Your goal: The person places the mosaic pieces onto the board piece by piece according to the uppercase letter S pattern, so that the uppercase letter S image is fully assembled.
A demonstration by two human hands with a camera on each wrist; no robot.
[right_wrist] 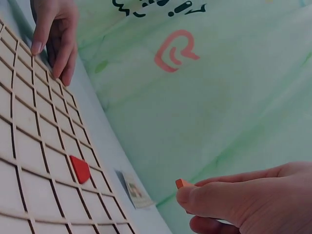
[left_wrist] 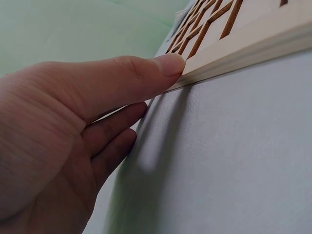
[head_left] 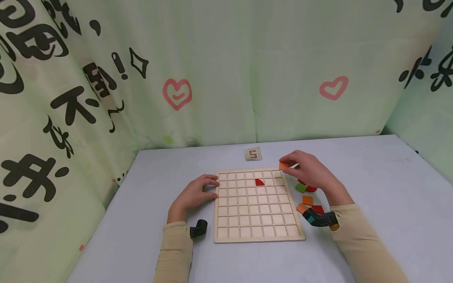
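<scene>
A wooden grid board [head_left: 253,236] lies on the table, with one red quarter-round tile [head_left: 259,182] in a cell of its second row. My left hand [head_left: 194,193] rests at the board's left edge; in the left wrist view the thumb [left_wrist: 141,70] touches the frame, fingers relaxed. Between thumb and fingertips, my right hand [head_left: 311,171] pinches an orange tile [head_left: 283,165] over the board's far right corner. The right wrist view shows only a small part of this orange tile [right_wrist: 182,184] past the thumb.
Right of the board lie loose tiles: a green one [head_left: 301,187], orange ones [head_left: 307,200] and red ones [head_left: 317,209], some beneath the right wrist. Behind the board is a small patterned card [head_left: 253,153]. A printed curtain [head_left: 219,118] hangs beyond the table [head_left: 141,243].
</scene>
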